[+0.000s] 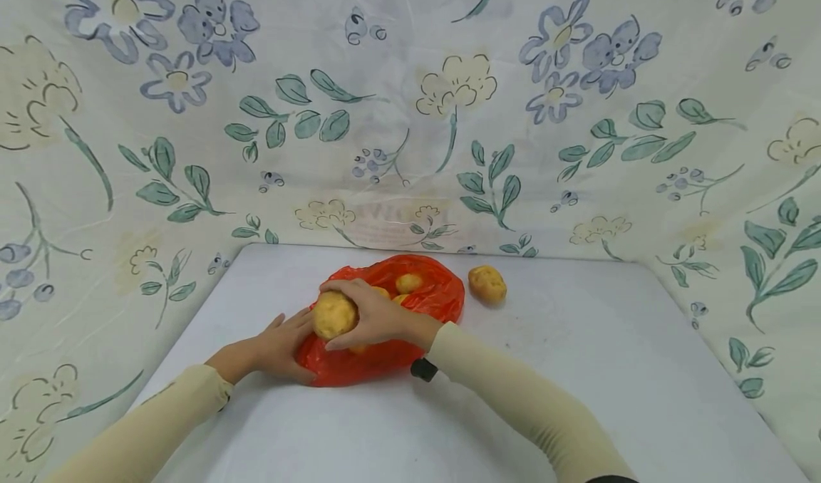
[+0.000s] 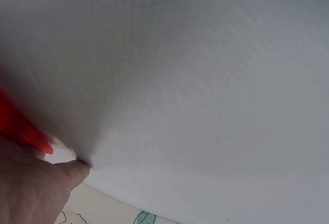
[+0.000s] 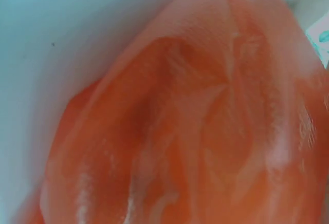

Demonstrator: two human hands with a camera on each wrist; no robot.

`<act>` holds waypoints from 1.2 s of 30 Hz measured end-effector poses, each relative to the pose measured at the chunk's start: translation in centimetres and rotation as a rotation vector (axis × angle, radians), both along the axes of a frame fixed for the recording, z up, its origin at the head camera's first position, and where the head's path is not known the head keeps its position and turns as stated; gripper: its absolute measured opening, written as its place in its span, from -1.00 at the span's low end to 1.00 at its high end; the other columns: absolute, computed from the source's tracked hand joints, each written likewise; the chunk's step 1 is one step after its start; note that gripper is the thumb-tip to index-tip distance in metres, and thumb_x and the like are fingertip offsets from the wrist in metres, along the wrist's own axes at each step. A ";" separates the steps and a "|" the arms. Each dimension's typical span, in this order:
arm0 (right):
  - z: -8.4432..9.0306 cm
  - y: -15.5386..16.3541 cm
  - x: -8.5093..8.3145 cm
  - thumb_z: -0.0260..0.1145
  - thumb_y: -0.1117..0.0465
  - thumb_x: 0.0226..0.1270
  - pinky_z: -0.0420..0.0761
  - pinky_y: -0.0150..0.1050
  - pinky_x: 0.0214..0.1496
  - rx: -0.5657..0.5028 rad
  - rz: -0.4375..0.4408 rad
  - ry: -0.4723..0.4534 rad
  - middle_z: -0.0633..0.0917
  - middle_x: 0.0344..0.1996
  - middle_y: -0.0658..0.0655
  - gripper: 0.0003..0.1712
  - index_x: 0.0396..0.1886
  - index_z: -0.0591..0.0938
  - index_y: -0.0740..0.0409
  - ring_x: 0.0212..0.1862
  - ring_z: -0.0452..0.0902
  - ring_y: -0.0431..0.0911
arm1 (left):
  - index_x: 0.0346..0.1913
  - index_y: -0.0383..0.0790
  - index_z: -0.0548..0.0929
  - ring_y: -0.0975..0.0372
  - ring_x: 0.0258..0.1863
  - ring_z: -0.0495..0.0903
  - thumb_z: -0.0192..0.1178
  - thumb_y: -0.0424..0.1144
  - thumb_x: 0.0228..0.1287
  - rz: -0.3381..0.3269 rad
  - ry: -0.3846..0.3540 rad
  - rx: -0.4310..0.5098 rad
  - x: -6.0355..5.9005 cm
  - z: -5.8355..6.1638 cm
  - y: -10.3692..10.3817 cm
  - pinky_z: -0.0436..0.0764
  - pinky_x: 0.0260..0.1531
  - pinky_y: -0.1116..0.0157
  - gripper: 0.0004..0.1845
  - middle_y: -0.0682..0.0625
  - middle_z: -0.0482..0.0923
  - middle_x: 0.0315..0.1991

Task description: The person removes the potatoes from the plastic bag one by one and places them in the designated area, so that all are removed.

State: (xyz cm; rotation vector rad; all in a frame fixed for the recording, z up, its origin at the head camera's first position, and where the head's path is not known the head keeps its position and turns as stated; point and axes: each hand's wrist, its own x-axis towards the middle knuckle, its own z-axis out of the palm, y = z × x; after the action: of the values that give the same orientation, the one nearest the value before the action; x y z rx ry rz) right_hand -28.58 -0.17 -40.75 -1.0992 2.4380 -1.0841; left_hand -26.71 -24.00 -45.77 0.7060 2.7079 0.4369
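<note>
1. I'm looking at a plain white table, both of its far corners in view.
2. Past its far edge, and along its left and right edges, I see a pale sheet printed with blue flowers, cream blossoms and green leaves.
3. Faint lettering, unreadable to me, sits above the far edge.
4. My light reads soft and even.

A pale, smooth worktop carries a few small dark specks toward the right. White printed sheeting rises beyond its far edge and along the left and right sides, patterned with blue flowers, cream blossoms, green leafy sprigs and bluish berries.
</note>
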 end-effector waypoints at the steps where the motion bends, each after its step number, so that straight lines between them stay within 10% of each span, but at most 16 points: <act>1: 0.1 0.1 0.0 0.57 -0.06 0.04 0.58 -0.41 -0.04 -0.007 0.006 -0.009 0.42 0.20 -0.12 -0.05 0.40 0.27 -0.26 0.17 0.35 -0.25 | 0.51 -0.14 0.14 -0.22 0.52 -0.04 0.53 0.19 -0.16 -0.001 -0.002 0.000 0.0 0.0 0.0 -0.14 0.33 -0.47 0.18 -0.20 0.15 0.50; 36: 3.8 7.6 -1.7 0.61 0.06 0.00 0.64 -0.23 0.07 -0.104 -0.070 -0.018 0.44 0.19 -0.01 0.03 0.42 0.21 -0.15 0.10 0.49 -0.09 | 0.53 -0.14 0.12 -0.22 0.53 -0.08 0.48 0.27 -0.13 0.008 -0.050 -0.037 0.2 0.7 0.2 -0.12 0.36 -0.44 0.20 -0.21 -0.01 0.57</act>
State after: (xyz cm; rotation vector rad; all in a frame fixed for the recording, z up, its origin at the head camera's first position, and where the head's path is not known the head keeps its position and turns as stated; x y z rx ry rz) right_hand -30.25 7.42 -36.95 -1.0364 2.4468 -1.2493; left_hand -26.50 -23.79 -45.11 0.6651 2.6661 0.4000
